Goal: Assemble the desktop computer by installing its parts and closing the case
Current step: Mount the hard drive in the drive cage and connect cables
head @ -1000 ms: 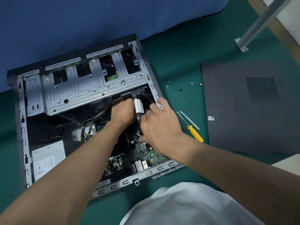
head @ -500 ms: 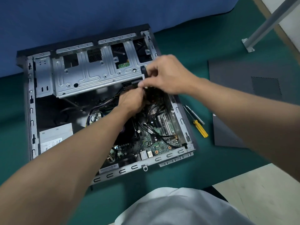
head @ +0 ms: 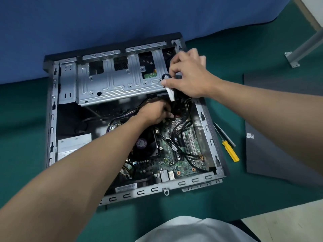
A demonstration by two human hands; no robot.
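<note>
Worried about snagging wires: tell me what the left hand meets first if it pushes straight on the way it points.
Probably the black cables just beyond the fingers of the left hand, by the drive cage; depth is unclear.

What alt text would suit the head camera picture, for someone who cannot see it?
Two hands work inside an open computer case on a green surface: the right hand pinches a black cable with a white tag over the metal drive cage, the left hand reaches among wires below. A yellow-handled screwdriver and the dark side panel lie right of the case.
</note>
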